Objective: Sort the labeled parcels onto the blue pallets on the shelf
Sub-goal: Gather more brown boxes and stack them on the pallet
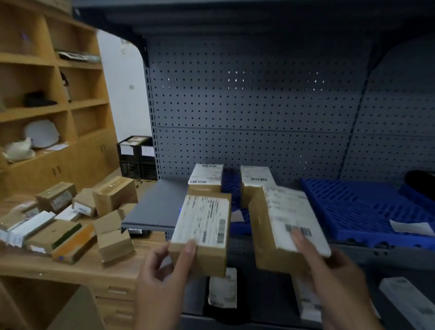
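L hand (164, 273) pinched L parcel (202, 223) by its near corner & R hand (335, 267) gripped R parcel (290, 219), both just in front of the pallet (231, 188); prob risk was that corner pinch slipping, or either one knocking the stowed parcels (205, 176) on the pallet.

A wooden bookcase (85, 159) held pale bags (42, 133) at the left, two black crates (136, 166) stood beside it, and a wooden desk (65, 267) stood in front.

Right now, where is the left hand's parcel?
The left-hand parcel is lower centre in the head view, gripped by the left hand, just left of the right-hand parcel.
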The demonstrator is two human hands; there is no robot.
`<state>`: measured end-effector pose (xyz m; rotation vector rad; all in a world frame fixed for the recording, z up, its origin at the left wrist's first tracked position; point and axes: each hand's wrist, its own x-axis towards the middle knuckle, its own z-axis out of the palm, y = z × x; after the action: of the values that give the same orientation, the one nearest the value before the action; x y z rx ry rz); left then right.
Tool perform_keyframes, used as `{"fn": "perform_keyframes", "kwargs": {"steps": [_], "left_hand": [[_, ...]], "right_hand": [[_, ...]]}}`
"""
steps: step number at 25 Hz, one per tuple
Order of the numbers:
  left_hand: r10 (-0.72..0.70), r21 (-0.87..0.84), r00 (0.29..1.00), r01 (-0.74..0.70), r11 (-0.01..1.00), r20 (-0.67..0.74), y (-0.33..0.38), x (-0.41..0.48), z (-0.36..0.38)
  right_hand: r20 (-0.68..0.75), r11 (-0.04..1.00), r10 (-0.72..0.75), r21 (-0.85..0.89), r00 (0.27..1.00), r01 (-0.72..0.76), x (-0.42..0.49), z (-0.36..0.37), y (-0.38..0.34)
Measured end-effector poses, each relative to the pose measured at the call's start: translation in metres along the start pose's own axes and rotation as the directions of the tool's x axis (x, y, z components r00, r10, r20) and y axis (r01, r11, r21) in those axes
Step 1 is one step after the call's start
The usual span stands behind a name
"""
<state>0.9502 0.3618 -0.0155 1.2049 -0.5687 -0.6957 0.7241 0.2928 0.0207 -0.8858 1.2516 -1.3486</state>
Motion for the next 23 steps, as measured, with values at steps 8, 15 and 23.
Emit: {"fn": "perform_keyframes", "kwargs": {"steps": [8,15,23], "left_hand": [[0.211,0.068,0.976,-0.215,0.974,0.059,0.099,0.134,0.073],[0.157,0.042,0.985,-0.160,0.986,0.071,0.072,0.201,0.097],[0.103,0.122,0.995,-0.100,0.987,-0.019,0.056,0.204,0.112]], "right_hand": [[0.039,0.965,-0.261,-0.022,0.965,0.262,0.093,0.087,-0.094],[-0.049,0.971,-0.236,-0.048,0.970,0.234,0.152,0.111,-0.089],[0.073,0.951,-0.199,-0.226,0.977,0.211,0.173,0.117,-0.081]]}}
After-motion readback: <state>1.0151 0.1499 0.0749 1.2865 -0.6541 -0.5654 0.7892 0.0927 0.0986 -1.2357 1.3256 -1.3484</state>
